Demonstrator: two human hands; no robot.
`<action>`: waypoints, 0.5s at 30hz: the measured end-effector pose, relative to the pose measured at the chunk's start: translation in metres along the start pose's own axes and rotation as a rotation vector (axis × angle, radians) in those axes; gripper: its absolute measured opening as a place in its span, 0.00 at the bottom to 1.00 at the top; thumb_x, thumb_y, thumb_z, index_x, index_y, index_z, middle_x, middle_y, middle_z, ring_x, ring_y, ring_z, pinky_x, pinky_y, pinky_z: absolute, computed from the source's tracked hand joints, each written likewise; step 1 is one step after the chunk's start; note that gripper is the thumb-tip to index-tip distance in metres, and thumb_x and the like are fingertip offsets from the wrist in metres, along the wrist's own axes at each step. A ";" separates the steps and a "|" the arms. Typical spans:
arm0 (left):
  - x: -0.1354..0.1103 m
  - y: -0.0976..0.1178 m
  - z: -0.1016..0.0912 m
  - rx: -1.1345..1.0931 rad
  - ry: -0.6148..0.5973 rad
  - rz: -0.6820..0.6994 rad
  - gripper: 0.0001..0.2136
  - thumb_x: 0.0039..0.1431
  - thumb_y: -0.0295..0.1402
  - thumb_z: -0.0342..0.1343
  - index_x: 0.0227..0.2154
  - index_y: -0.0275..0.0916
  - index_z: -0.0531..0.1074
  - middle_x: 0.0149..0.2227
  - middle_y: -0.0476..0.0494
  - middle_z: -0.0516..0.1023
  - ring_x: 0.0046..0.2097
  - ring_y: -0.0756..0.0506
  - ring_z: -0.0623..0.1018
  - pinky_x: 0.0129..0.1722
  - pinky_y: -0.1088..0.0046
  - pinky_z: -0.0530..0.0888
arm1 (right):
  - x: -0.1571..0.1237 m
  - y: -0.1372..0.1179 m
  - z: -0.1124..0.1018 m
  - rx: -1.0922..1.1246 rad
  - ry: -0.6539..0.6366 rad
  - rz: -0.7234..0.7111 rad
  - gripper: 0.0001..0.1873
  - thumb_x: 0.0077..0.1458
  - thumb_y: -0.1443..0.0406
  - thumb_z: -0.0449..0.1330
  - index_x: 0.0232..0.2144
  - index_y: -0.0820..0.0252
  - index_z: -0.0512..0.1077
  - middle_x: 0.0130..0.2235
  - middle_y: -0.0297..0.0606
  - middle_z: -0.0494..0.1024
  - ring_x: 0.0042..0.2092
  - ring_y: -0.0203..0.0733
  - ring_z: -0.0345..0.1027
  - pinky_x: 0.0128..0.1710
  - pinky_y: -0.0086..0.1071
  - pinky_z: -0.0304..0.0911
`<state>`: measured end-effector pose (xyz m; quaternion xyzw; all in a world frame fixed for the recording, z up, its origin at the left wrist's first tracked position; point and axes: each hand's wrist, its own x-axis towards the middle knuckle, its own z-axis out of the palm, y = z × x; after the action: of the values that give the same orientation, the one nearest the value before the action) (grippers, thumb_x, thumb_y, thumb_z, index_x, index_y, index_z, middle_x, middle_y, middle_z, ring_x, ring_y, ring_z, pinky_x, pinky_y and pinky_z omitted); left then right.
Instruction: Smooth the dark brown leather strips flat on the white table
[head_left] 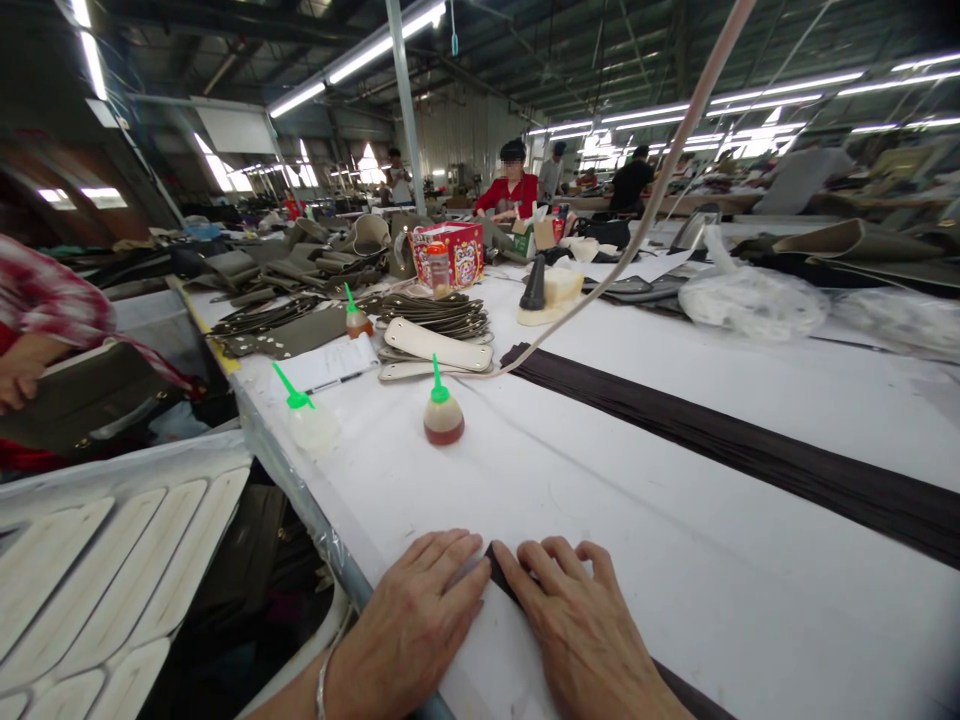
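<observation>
A narrow dark fabric strip (694, 690) lies along the near part of the white table, running under my right hand. Its pointed end shows between my two hands. My right hand (574, 600) rests over the strip with bent fingers apart, its index fingertip on the strip near that end; the thumb is hidden. My left hand (420, 610) lies flat on the tabletop beside the tip, fingers stretched out and close together. Whether the left fingers touch the strip is hard to tell. Farther off, a pile of long dark fabric strips (720, 440) stretches towards the right edge.
A squeeze bottle with reddish-brown liquid (444, 420) and a pale green-capped bottle (309, 420) stand ahead. Behind them are white strap pieces (435, 345) and a brush (551, 292). A hose (637, 235) hangs across. A tray of white pieces (112, 560) is left; a co-worker's sleeve (52, 295) shows.
</observation>
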<state>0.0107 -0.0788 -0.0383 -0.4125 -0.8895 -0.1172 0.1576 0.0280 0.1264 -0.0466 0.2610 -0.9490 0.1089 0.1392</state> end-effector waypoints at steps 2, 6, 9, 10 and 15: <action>0.001 0.001 -0.003 0.011 0.003 -0.011 0.15 0.63 0.24 0.46 0.51 0.34 0.68 0.53 0.35 0.72 0.53 0.40 0.72 0.52 0.57 0.74 | 0.001 -0.001 -0.001 -0.010 -0.015 0.001 0.29 0.49 0.77 0.54 0.55 0.56 0.64 0.41 0.35 0.73 0.41 0.46 0.61 0.46 0.47 0.46; 0.006 0.002 -0.006 -0.023 -0.046 0.020 0.17 0.62 0.22 0.45 0.52 0.35 0.66 0.56 0.38 0.69 0.58 0.42 0.68 0.56 0.61 0.71 | 0.005 -0.002 -0.001 -0.016 -0.057 0.034 0.29 0.49 0.78 0.53 0.53 0.56 0.66 0.40 0.36 0.73 0.41 0.47 0.61 0.44 0.46 0.47; 0.008 0.002 -0.005 -0.035 -0.081 0.061 0.18 0.62 0.21 0.44 0.54 0.34 0.65 0.58 0.40 0.68 0.59 0.43 0.67 0.58 0.61 0.69 | 0.007 -0.002 -0.002 -0.012 -0.092 0.060 0.27 0.48 0.78 0.53 0.50 0.57 0.68 0.39 0.36 0.72 0.41 0.46 0.61 0.42 0.45 0.48; 0.008 0.002 -0.005 -0.024 -0.082 0.065 0.18 0.62 0.21 0.44 0.53 0.34 0.65 0.58 0.40 0.68 0.59 0.43 0.67 0.58 0.60 0.69 | 0.008 -0.002 -0.003 -0.010 -0.104 0.061 0.27 0.48 0.77 0.53 0.50 0.57 0.67 0.40 0.35 0.72 0.41 0.46 0.61 0.42 0.44 0.48; 0.005 0.002 -0.001 0.046 -0.070 0.036 0.16 0.61 0.21 0.46 0.50 0.32 0.67 0.56 0.34 0.67 0.58 0.38 0.67 0.55 0.55 0.70 | 0.011 -0.004 -0.010 -0.012 -0.135 0.056 0.32 0.45 0.76 0.55 0.54 0.57 0.64 0.41 0.37 0.72 0.42 0.47 0.61 0.42 0.45 0.48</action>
<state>0.0096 -0.0740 -0.0353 -0.4284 -0.8894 -0.0794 0.1381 0.0235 0.1205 -0.0328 0.2400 -0.9639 0.0891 0.0735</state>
